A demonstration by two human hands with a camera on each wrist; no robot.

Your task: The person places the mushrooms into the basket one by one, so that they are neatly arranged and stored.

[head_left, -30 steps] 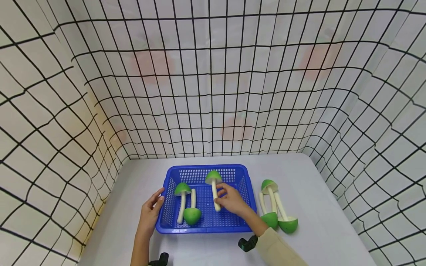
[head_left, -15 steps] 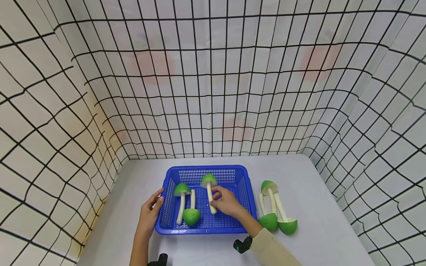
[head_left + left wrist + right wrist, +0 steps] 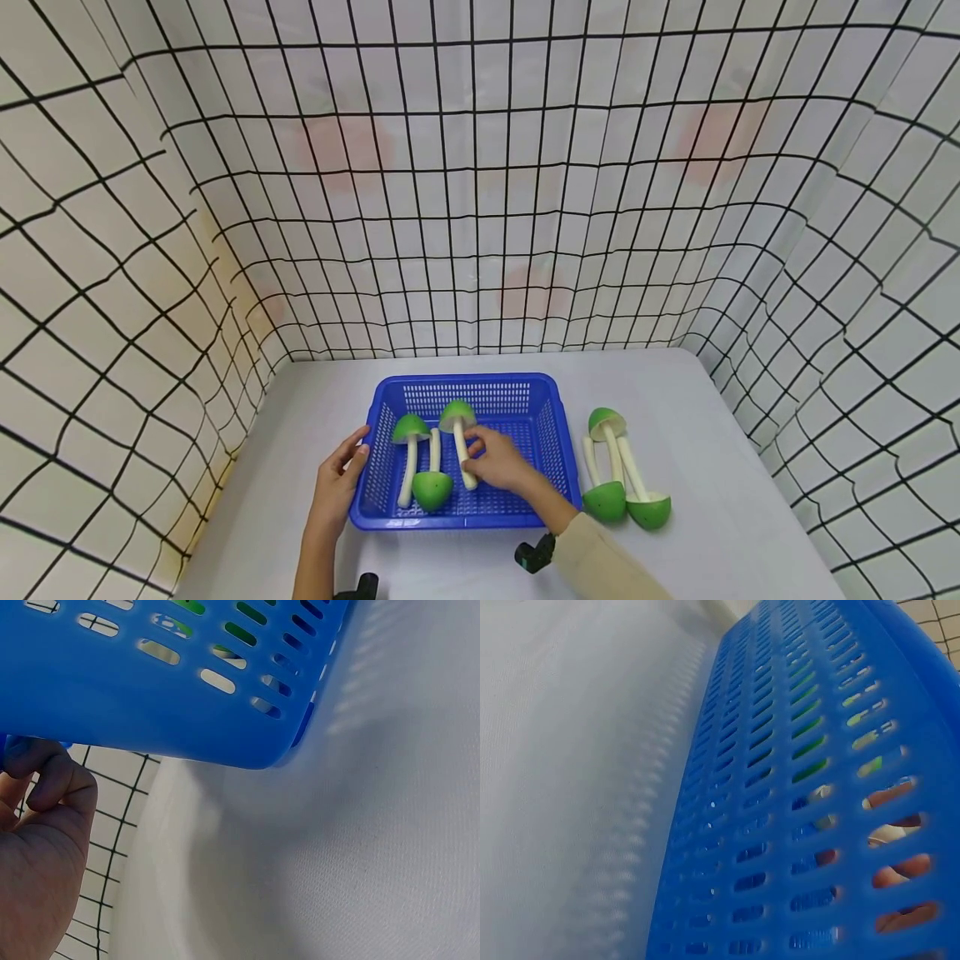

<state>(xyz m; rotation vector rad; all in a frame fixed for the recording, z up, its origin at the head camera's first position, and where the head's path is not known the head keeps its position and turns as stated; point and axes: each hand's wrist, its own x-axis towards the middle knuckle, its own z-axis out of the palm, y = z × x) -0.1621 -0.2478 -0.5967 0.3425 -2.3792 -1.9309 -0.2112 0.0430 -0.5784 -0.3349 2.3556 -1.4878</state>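
A toy mushroom (image 3: 457, 415) with a green cap and white stem is pinched by its stem in my right hand (image 3: 498, 461), inside the blue plastic basket (image 3: 465, 522). Whether its stem touches the basket floor, I cannot tell. Left of it lie two similar mushrooms, one cap up (image 3: 410, 428) and one cap down (image 3: 432, 490). My left hand (image 3: 336, 487) grips the basket's left rim; the left wrist view shows its curled fingers (image 3: 64, 780) at that edge. In the right wrist view, the slotted basket wall (image 3: 772, 757) mostly hides the right hand's fingers (image 3: 904, 871).
Three more green mushrooms (image 3: 611, 467) lie bunched on the white table (image 3: 720, 467), right of the basket. White walls with black grid netting (image 3: 480, 192) close in the back and both sides.
My right hand has moved left and slightly toward me with the mushroom, bringing it closer to the two in the basket. The left hand stays at the rim.
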